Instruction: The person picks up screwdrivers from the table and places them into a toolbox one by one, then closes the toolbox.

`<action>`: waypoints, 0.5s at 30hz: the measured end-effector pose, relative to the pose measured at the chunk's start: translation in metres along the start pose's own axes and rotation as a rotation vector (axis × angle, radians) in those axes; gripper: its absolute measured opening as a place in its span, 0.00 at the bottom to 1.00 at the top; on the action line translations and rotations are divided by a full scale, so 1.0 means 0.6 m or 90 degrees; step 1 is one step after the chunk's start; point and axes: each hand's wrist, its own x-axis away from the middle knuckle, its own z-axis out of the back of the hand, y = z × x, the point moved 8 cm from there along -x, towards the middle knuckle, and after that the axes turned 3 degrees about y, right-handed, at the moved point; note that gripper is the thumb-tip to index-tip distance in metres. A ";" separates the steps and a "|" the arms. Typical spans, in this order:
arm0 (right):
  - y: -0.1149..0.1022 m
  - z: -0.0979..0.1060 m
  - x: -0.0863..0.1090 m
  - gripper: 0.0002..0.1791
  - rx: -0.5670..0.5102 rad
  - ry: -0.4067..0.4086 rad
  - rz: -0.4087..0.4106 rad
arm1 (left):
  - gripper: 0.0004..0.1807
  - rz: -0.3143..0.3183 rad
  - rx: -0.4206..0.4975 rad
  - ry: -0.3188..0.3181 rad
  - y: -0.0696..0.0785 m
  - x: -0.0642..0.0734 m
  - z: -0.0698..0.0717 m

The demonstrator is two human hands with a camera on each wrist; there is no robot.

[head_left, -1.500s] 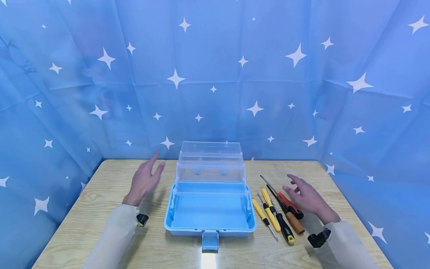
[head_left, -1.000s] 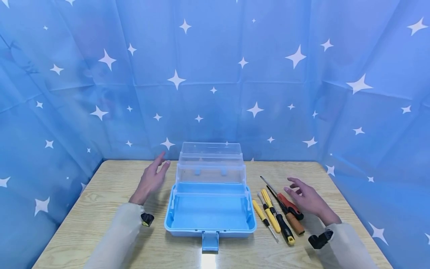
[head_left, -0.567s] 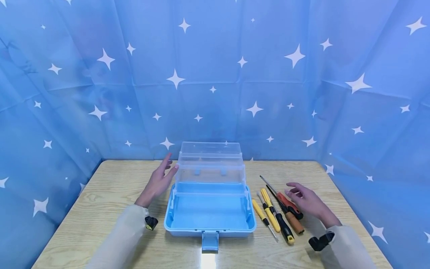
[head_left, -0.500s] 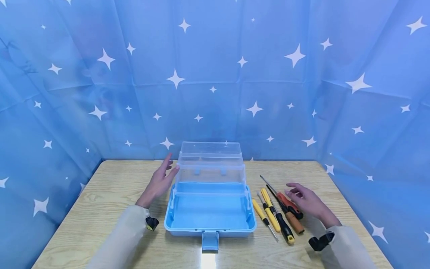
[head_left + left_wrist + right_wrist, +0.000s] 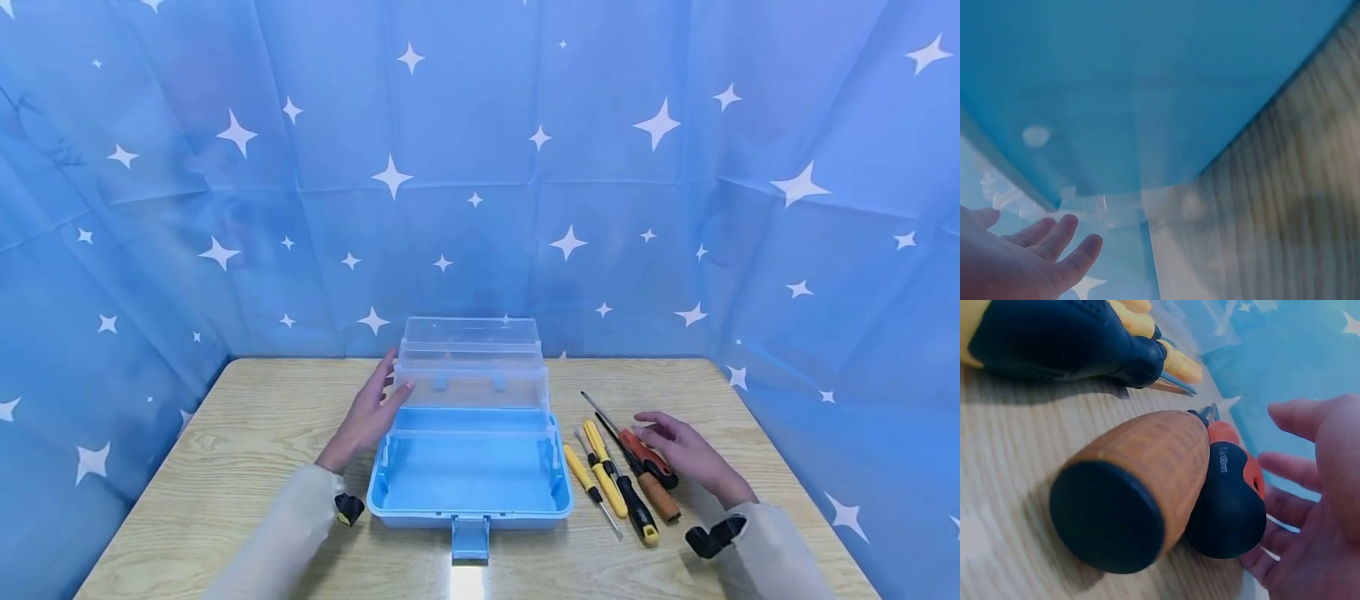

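Observation:
A light blue toolbox (image 5: 420, 512) stands in the middle with its clear lid (image 5: 471, 387) raised and the inside of its base bare. My left hand (image 5: 366, 418) is at the lid's left side, fingers spread, the thumb overlapping the lid's edge in the head view. The left wrist view has the box's blue side wall (image 5: 1147, 56) above that hand (image 5: 1016, 265). Over on the right, my right hand (image 5: 686, 450) hovers with loosely bent fingers right beside a red-and-black screwdriver (image 5: 651, 460). In the right wrist view its palm (image 5: 1329, 512) holds nothing.
Next to the red-and-black one lie a brown-handled screwdriver (image 5: 660, 497), a black-and-yellow screwdriver (image 5: 637, 510) and several yellow-handled ones (image 5: 579, 469). The box's front latch (image 5: 470, 540) hangs down over the wooden table (image 5: 187, 492). A blue star-printed curtain (image 5: 480, 125) encloses the back and sides.
My left hand has moved right, from open table to the lid's left edge. The right hand has shifted slightly down and left toward the red-and-black screwdriver. Toolbox and screwdrivers stay put.

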 end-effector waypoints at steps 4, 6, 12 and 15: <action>0.008 -0.002 0.000 0.29 -0.022 -0.005 -0.007 | 0.40 -0.021 0.008 0.000 0.003 0.002 -0.007; 0.011 -0.004 -0.001 0.29 -0.027 -0.009 -0.013 | 0.41 -0.025 0.006 0.001 0.004 0.004 -0.010; 0.014 -0.010 -0.003 0.30 -0.023 -0.023 -0.023 | 0.42 -0.039 0.008 0.014 0.005 0.009 -0.018; 0.016 -0.014 -0.004 0.31 -0.028 -0.029 -0.036 | 0.42 -0.038 0.007 0.026 0.004 0.013 -0.021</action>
